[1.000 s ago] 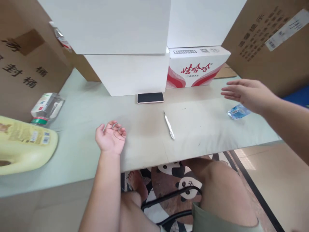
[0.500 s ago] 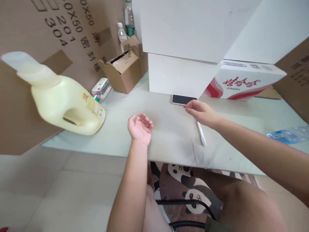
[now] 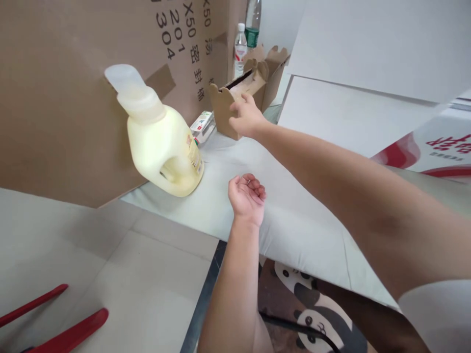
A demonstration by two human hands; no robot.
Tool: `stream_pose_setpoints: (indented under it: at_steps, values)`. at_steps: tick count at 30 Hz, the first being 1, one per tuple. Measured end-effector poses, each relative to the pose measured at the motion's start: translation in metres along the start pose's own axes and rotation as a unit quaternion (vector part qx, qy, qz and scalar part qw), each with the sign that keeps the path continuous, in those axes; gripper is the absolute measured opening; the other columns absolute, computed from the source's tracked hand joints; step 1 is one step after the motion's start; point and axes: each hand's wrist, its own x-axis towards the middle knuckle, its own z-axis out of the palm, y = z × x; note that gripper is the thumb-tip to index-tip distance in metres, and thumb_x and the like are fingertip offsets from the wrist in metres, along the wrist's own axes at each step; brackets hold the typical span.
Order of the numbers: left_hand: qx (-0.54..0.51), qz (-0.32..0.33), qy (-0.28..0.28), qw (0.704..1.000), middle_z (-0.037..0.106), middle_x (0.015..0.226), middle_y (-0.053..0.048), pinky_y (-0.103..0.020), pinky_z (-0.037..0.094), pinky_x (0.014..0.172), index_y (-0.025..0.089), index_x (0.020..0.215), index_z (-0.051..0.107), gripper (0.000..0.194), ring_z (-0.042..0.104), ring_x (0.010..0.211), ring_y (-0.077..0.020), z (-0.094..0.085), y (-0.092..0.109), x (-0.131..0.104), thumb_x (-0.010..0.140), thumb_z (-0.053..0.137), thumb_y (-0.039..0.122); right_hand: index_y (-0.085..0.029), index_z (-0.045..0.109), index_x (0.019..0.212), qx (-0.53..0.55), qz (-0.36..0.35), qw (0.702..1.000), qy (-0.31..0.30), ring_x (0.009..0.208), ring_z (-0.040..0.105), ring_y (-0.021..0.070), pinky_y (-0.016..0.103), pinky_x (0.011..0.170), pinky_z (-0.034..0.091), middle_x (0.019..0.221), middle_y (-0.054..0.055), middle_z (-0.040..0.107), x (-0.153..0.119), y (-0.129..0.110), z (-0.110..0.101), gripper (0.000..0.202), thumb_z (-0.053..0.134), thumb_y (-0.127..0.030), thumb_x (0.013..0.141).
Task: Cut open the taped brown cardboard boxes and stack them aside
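My right hand [image 3: 248, 116] reaches across to the brown cardboard carton [image 3: 225, 115], its fingers apart in front of the carton's near side. Nothing is held in it, and whether the fingertips touch the cardboard I cannot tell. My left hand [image 3: 247, 195] rests palm up over the pale cloth of the table [image 3: 217, 206], fingers loosely curled and nothing in the palm. Left of the carton lies a small clear pack with a white and red label [image 3: 202, 122]. A pale yellow detergent jug [image 3: 162, 147] with a translucent cap stands at the left.
A large printed cardboard box [image 3: 91, 113] walls off the left side. Behind the carton stand a small clear bottle [image 3: 240, 51] and a green-labelled bottle [image 3: 252, 29]. White boxes [image 3: 331, 113] fill the back right. Red bars [image 3: 73, 333] show above the floor at lower left.
The view has turned left. My right hand has moved from beside the phone and white pen to the cardboard carton. My left hand keeps its palm-up pose.
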Motion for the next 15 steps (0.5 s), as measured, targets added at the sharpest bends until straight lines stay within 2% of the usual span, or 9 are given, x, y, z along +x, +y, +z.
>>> stream_pose_setpoints:
  at_steps: [4, 8, 11, 15]
  values:
    - [-0.002, 0.001, 0.007, 1.0, 0.043, 0.053, 0.002, -0.021, 0.03, 0.045, 0.017, 0.066, 0.053, 0.035, 0.043, 0.041, -0.0092, 0.001, 0.003, 0.001, 0.089, 0.035, 0.037, -0.01, 0.063, 0.119, 0.015, -0.014, 1.0, 0.0, 0.133, 0.055, 0.0308, 0.043, 0.119, 0.037, 0.144, 0.014, 0.056, 0.015, -0.003, 0.009, 0.037, 0.052, -0.014, 0.083]
    - [-0.01, 0.011, 0.008, 1.0, 0.041, 0.055, 0.003, -0.021, 0.028, 0.045, 0.018, 0.067, 0.05, 0.032, 0.042, 0.042, -0.0088, -0.001, 0.005, -0.002, 0.089, 0.036, 0.037, -0.013, 0.066, 0.117, 0.06, -0.039, 0.995, 0.07, 0.122, 0.062, 0.0296, 0.048, 0.113, 0.044, 0.127, 0.012, 0.068, -0.003, 0.013, 0.005, 0.038, 0.054, -0.014, 0.081]
    - [-0.019, 0.084, 0.056, 0.995, 0.036, 0.054, 0.005, -0.021, 0.025, 0.046, 0.02, 0.067, 0.045, 0.028, 0.037, 0.042, -0.0074, -0.004, 0.005, -0.005, 0.088, 0.037, 0.036, -0.015, 0.068, 0.108, 0.107, -0.043, 0.987, 0.116, 0.105, 0.068, 0.0245, 0.045, 0.104, 0.051, 0.117, 0.01, 0.071, -0.044, 0.028, -0.013, 0.03, 0.054, -0.015, 0.081]
    - [-0.028, 0.212, 0.124, 0.969, 0.031, 0.055, 0.007, -0.023, 0.024, 0.049, 0.021, 0.066, 0.038, 0.02, 0.032, 0.043, -0.0071, -0.01, 0.007, -0.006, 0.084, 0.039, 0.03, -0.02, 0.07, 0.091, 0.166, -0.056, 0.975, 0.138, 0.094, 0.07, 0.0218, 0.041, 0.093, 0.054, 0.099, 0.004, 0.074, -0.137, 0.045, -0.05, 0.011, 0.06, -0.022, 0.084]
